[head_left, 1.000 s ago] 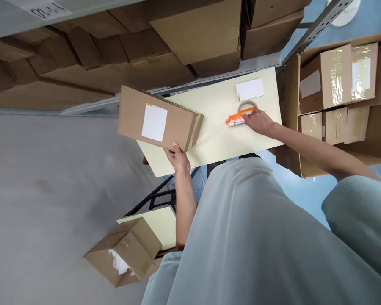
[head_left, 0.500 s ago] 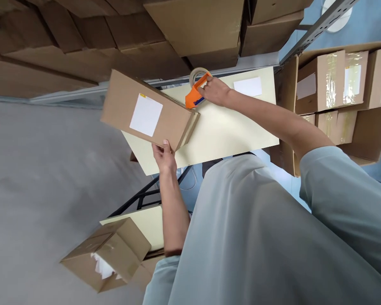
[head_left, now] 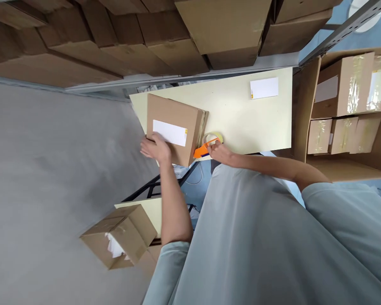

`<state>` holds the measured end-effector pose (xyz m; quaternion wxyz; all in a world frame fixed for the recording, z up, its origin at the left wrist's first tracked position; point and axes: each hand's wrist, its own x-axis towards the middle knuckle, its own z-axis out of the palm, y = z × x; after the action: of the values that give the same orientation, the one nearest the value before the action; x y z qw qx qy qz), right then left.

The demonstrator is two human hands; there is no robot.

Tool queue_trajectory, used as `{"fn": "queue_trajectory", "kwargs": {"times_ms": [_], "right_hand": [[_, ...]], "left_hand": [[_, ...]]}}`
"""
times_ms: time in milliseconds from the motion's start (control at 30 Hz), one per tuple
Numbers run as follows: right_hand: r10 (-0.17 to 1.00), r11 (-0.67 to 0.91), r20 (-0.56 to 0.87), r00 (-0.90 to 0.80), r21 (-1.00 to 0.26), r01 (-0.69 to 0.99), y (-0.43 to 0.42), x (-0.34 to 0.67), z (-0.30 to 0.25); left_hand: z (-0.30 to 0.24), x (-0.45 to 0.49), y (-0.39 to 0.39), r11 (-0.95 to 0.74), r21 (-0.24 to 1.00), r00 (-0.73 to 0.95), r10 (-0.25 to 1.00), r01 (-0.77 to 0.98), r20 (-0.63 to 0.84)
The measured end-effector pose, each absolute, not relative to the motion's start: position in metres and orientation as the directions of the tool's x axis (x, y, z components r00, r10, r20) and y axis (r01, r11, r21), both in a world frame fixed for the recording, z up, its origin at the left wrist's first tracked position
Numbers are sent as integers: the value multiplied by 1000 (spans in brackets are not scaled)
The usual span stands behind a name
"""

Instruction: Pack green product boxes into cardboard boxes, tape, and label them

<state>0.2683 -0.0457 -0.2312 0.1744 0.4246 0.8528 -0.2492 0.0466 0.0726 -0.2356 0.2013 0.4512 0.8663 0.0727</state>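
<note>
On the pale tabletop (head_left: 241, 118) is a brown cardboard box (head_left: 178, 111) with a white label (head_left: 173, 134). My left hand (head_left: 157, 148) grips the box at its near left corner, thumb over the top by the label and fingers past the left side. An orange tape dispenser (head_left: 202, 151) with a roll of clear tape (head_left: 213, 137) is held in my right hand (head_left: 220, 151). The dispenser's front end is close against the box's near right corner; whether it touches is unclear. My fingers partly hide its handle.
A white label sheet (head_left: 264, 88) lies at the table's far right. To the right, a large open carton (head_left: 309, 97) holds several taped boxes. Stacked boxes (head_left: 222, 25) line a shelf beyond the table. At lower left stands an open carton (head_left: 127, 237) with white paper inside.
The box has been turned, so its label now lies lengthwise across it. My right hand has brought the dispenser closer to my body, and my left hand has shifted to the box's left side.
</note>
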Motion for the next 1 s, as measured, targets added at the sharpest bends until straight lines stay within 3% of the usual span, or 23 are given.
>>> {"fn": "queue_trajectory", "kwargs": {"times_ms": [67, 133, 333, 500, 600, 700, 867, 1000], "right_hand": [[649, 493, -507, -567, -287, 821, -59, 260, -236], [662, 463, -512, -547, -293, 836, -66, 262, -241], [634, 353, -561, -533, -403, 844, -93, 308, -240], [623, 294, -695, -359, -217, 931, -112, 412, -219], [662, 276, -700, -268, -105, 955, -80, 463, -210], [706, 305, -652, -278, -76, 949, -15, 469, -215], [697, 456, -608, -380, -33, 889, 81, 426, -240], [671, 530, -585, -457, -53, 846, 98, 405, -252]], "left_hand": [[-243, 70, 69, 540, 227, -525, 842, 811, -126], [-248, 82, 64, 481, 189, -479, 876, 856, -59], [-249, 78, 62, 457, 196, -455, 889, 868, -59], [-252, 77, 65, 455, 196, -448, 890, 869, -78], [-254, 77, 66, 449, 169, -444, 893, 877, -71], [-252, 74, 65, 413, 151, -405, 910, 898, -85], [-242, 63, 62, 292, 196, -276, 955, 936, -105], [-235, 63, 84, 127, 279, -84, 983, 952, -160]]}}
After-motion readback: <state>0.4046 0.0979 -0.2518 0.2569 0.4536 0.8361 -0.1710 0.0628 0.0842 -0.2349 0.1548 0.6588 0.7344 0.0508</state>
